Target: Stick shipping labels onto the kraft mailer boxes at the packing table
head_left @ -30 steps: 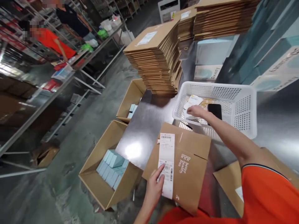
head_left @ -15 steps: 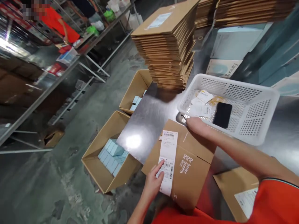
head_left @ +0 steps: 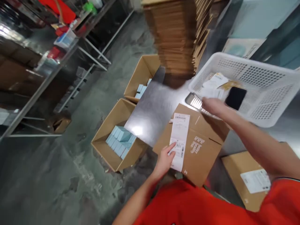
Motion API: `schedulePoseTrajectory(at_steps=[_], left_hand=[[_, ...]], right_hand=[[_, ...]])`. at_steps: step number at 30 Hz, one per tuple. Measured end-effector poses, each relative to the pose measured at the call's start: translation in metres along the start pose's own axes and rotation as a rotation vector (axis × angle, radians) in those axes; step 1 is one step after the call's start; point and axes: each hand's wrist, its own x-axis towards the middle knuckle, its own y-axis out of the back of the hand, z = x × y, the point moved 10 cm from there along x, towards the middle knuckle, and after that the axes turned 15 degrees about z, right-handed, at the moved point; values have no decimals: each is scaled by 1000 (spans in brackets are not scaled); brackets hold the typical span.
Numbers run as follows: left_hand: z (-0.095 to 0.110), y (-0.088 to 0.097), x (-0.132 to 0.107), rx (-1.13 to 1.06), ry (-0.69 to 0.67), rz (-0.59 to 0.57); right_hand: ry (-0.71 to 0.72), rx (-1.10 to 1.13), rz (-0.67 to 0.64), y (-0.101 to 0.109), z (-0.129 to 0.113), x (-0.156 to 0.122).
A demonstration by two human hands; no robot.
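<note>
A flat brown carton [head_left: 201,162] with white printing lies before me at the table edge, tilted in view. A long white shipping label [head_left: 181,134] is on its face. My left hand [head_left: 165,157] rests on the label's lower part, index finger and thumb apart. My right hand [head_left: 212,105] is closed by the near rim of a white plastic basket [head_left: 264,67], above the carton's far edge. A thin, dark, pen-like object [head_left: 197,96] sticks out of its fingers, blurred. Inside the basket lie a black phone [head_left: 235,98] and white paper slips [head_left: 217,80].
A tall stack of flat cartons [head_left: 174,37] stands beyond the basket. Another labelled carton [head_left: 236,168] lies at my right. Two open boxes [head_left: 103,134] on the left hold small light-blue boxes [head_left: 120,140]. Farther off, a person in red [head_left: 64,11] is at another table.
My view has shifted, so the carton, basket and both hands appear higher and farther right. My left hand still lies on the label; my right hand remains by the basket rim.
</note>
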Motion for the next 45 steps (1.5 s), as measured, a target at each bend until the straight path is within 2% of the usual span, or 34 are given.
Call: schedulePoseTrajectory(at_steps=[2,4,5,7,10,12,14,16,19,22,26,28,33,37,40,45], left_hand=[[1,1,2,-4,-23,-3],[-1,2,5,-17,-38,-11],[-2,2,6,-27,-41,-23],[-3,2,8,-55,-46,-53],[2,5,14,-97,-69,-72],[5,6,16,-60,-102,-85],[7,7,15,3,-143,-114],[10,7,11,26,-191,-136],[16,8,4,-31,-240,-180],[20,7,3,-40,-225,-212],[23,7,6,25,-240,-193],[22,8,8,39,-239,-173],[11,3,5,226,-242,-214],[9,3,3,351,-251,-234],[8,2,0,466,-265,-289],[9,1,0,541,-268,-333]], right_hand=[[-55,25,107,32,-19,-20],[-144,295,210,52,-40,-52],[-192,442,234,53,-51,-72],[-274,607,213,35,-70,-113],[-322,535,135,-16,-86,-161],[-306,485,125,-43,-88,-175],[-292,466,114,-62,-86,-180],[-285,437,107,-70,-82,-180],[-222,350,106,-70,-83,-177],[-167,311,93,-68,-88,-177],[-294,418,103,-68,-81,-181],[-298,403,129,-65,-81,-183],[-51,211,85,-65,-105,-185],[4,196,99,-66,-108,-184],[77,220,117,-65,-115,-183],[136,198,148,-63,-119,-183]])
